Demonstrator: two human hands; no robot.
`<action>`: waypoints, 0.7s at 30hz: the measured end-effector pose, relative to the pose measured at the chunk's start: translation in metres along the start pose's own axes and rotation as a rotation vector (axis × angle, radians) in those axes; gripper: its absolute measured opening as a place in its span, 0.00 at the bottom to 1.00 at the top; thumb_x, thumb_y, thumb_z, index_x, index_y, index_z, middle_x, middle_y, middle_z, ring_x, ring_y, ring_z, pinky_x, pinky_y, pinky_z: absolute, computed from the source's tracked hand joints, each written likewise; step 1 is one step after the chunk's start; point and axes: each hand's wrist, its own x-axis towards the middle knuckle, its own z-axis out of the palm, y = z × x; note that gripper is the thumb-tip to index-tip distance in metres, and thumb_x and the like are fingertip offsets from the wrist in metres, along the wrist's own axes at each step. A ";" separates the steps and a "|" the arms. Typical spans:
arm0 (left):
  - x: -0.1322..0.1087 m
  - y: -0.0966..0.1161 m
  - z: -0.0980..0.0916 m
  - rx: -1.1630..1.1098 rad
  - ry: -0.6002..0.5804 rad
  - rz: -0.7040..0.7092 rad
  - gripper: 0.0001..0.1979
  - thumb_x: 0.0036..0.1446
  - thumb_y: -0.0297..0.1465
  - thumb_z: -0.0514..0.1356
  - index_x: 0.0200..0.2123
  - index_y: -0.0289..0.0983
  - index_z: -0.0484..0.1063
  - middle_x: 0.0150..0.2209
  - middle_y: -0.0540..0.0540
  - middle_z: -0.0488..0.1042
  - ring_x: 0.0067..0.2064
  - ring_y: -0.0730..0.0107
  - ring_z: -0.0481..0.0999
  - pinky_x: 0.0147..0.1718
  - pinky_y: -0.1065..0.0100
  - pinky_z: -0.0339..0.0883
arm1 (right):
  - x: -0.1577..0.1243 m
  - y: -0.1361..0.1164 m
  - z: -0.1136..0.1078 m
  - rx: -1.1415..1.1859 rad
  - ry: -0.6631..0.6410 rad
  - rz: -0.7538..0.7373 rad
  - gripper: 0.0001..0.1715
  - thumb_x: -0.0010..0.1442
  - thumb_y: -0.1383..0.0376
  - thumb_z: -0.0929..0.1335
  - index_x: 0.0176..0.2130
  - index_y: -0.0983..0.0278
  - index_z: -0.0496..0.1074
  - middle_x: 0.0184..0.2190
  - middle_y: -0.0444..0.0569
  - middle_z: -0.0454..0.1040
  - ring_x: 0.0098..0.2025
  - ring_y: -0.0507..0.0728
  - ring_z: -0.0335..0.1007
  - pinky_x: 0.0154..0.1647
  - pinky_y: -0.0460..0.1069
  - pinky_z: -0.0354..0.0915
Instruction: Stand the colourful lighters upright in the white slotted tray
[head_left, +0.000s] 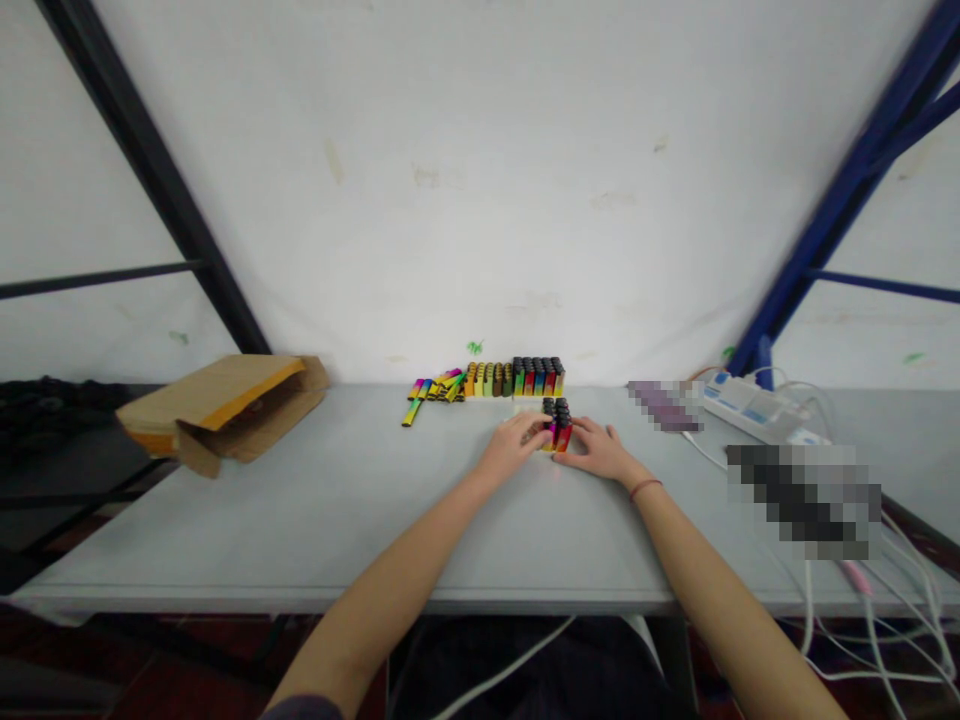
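Observation:
A small cluster of upright colourful lighters [557, 421] stands on the grey table [337, 510], and both hands press against it. My left hand [516, 446] cups its left side with curled fingers. My right hand [600, 451] holds its right side, a thin band on the wrist. Behind them a row of upright lighters [516, 378] lines the wall, yellow and orange on the left, dark-capped red ones on the right. Several loose lighters [433, 391] lie flat at that row's left end.
An open cardboard box [217, 410] lies on its side at the table's left. A white power strip [754, 407] with white cables sits at the right, beside blurred-out items. Dark and blue shelf frames slant up on both sides. A white wall backs the table.

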 end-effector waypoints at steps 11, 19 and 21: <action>0.006 -0.045 -0.085 0.524 0.361 -0.197 0.18 0.69 0.34 0.50 0.49 0.37 0.78 0.49 0.33 0.78 0.55 0.48 0.75 0.58 0.48 0.65 | 0.003 0.005 0.003 0.019 -0.002 0.005 0.41 0.62 0.42 0.68 0.67 0.57 0.66 0.71 0.58 0.59 0.72 0.74 0.51 0.69 0.78 0.42; -0.027 -0.124 -0.138 0.341 0.595 -0.521 0.12 0.56 0.40 0.65 0.27 0.38 0.73 0.41 0.27 0.77 0.58 0.28 0.71 0.52 0.33 0.61 | 0.004 0.006 0.004 0.017 -0.006 0.016 0.43 0.62 0.42 0.68 0.68 0.58 0.64 0.71 0.59 0.58 0.73 0.73 0.50 0.70 0.78 0.41; -0.026 -0.127 -0.139 0.306 0.564 -0.602 0.15 0.54 0.40 0.67 0.24 0.38 0.70 0.39 0.28 0.77 0.56 0.30 0.74 0.52 0.36 0.63 | 0.003 0.005 0.003 0.022 -0.004 0.012 0.43 0.62 0.42 0.68 0.68 0.59 0.64 0.71 0.59 0.59 0.73 0.74 0.51 0.70 0.78 0.41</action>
